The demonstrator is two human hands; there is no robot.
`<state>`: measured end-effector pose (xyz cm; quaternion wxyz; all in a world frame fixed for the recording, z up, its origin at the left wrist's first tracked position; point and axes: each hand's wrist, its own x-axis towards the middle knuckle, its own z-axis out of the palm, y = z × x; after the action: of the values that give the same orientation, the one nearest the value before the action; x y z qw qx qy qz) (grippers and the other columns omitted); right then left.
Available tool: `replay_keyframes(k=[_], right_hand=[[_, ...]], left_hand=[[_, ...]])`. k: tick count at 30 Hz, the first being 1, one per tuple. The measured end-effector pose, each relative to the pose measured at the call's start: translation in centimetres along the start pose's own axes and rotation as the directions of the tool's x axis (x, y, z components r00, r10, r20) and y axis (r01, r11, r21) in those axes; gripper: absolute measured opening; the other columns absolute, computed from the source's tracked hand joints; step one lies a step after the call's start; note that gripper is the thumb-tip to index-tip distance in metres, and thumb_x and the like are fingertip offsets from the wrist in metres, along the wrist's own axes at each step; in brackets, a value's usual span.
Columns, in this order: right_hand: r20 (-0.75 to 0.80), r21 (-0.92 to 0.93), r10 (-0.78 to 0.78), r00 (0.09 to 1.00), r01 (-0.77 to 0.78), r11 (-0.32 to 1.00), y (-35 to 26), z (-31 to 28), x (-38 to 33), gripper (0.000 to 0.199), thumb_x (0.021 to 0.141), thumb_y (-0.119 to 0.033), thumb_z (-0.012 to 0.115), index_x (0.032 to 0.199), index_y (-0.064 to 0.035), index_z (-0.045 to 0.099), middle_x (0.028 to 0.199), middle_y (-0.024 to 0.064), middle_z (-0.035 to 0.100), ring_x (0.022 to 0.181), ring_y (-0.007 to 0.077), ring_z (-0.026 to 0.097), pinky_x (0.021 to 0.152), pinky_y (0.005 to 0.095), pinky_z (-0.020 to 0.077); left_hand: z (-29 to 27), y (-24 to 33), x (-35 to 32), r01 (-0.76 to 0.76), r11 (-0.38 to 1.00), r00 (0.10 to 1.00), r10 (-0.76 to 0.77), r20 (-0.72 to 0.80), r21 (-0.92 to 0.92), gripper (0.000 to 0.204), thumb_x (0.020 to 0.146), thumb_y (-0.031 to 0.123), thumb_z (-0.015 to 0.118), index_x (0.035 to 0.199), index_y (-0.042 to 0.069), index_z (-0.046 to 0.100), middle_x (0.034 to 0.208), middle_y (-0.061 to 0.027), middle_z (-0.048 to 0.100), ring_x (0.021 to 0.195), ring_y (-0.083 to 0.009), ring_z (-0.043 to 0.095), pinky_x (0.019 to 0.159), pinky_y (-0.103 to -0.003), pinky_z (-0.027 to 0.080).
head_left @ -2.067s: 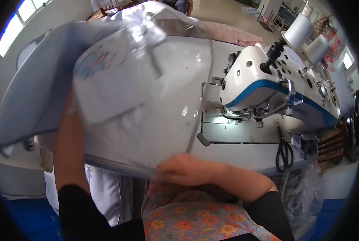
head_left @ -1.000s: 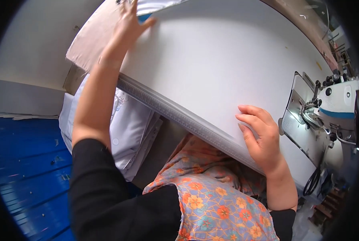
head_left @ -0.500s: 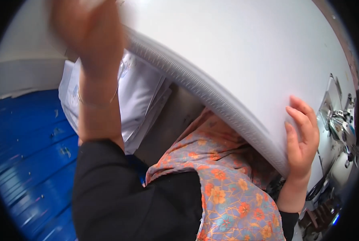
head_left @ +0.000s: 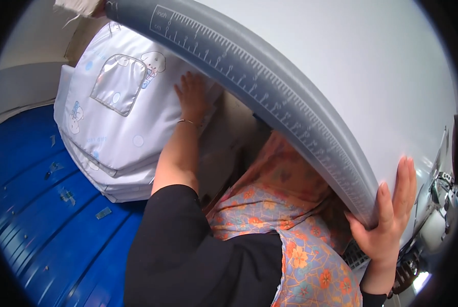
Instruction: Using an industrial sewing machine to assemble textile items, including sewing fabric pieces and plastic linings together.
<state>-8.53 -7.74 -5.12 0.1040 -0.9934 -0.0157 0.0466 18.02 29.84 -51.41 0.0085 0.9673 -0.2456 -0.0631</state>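
Here we reach our left hand [head_left: 194, 95], fingers spread flat, onto the top of the stack of white padded fabric pieces printed with small cartoon figures [head_left: 115, 110], which sits just left of the grey table edge with its moulded ruler scale [head_left: 270, 97]. Our right hand [head_left: 387, 220] curls its fingers over that edge at its lower right end, gripping it. We judge the pickup barely begun: the top piece is touched, not yet lifted, and the stack lies whole on the blue ribbed floor [head_left: 45, 220]. The stack's long axis runs from upper right to lower left, its clear pocket [head_left: 117, 82] facing up.
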Motion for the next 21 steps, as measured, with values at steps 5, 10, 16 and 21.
replay_keyframes(k=[5, 10, 16, 21], right_hand=[[0.027, -0.032, 0.002, 1.000, -0.001, 0.999, 0.1, -0.3, -0.7, 0.103, 0.060, -0.010, 0.080, 0.153, -0.0230, 0.037, 0.159, 0.0267, 0.029, 0.144, 0.0509, 0.030, 0.115, 0.0619, 0.0264], [-0.020, -0.020, -0.003, 1.000, 0.002, 1.000, 0.4, -0.6, -0.9, 0.099, 0.059, -0.009, 0.079, 0.150, -0.0198, 0.041, 0.159, 0.0242, 0.032, 0.145, 0.0483, 0.031, 0.117, 0.0583, 0.0265], [-0.037, -0.050, 0.017, 0.999, -0.019, 0.999, 0.8, -0.5, -1.0, 0.088, 0.064, -0.019, 0.081, 0.145, -0.0097, 0.048, 0.158, 0.0235, 0.032, 0.148, 0.0402, 0.030, 0.120, 0.0521, 0.0229], [-0.230, 0.603, -0.036, 0.972, 0.172, 0.779, -2.5, 0.4, -1.2, 0.090, 0.079, -0.041, 0.081, 0.150, -0.0032, 0.041, 0.160, 0.0226, 0.028, 0.149, 0.0367, 0.026, 0.122, 0.0490, 0.0196]], left_hand=[[-5.8, -3.7, 0.7, 0.353, 0.907, 0.922, -0.294, 0.251, -0.232, 0.051, 0.087, 0.023, 0.059, 0.134, 0.003, 0.053, 0.119, -0.0266, 0.064, 0.108, -0.0409, 0.063, 0.093, -0.047, 0.052], [-22.5, -9.8, 0.4, 0.216, 0.691, 0.622, -0.642, -0.449, -0.690, 0.033, 0.096, 0.010, 0.046, 0.118, -0.006, 0.064, 0.109, -0.0236, 0.069, 0.101, -0.0345, 0.065, 0.092, -0.039, 0.050], [-48.3, -12.6, -0.7, 0.082, 0.942, 0.307, -0.335, -0.891, -0.326, 0.029, 0.097, 0.010, 0.049, 0.112, -0.006, 0.068, 0.115, -0.0209, 0.067, 0.102, -0.0325, 0.065, 0.089, -0.040, 0.051], [-62.7, 6.3, 3.1, -0.317, 0.948, 0.239, 0.039, -0.970, -0.040, 0.035, 0.101, 0.024, 0.050, 0.125, 0.006, 0.067, 0.122, -0.0138, 0.067, 0.111, -0.0279, 0.064, 0.100, -0.038, 0.046]])
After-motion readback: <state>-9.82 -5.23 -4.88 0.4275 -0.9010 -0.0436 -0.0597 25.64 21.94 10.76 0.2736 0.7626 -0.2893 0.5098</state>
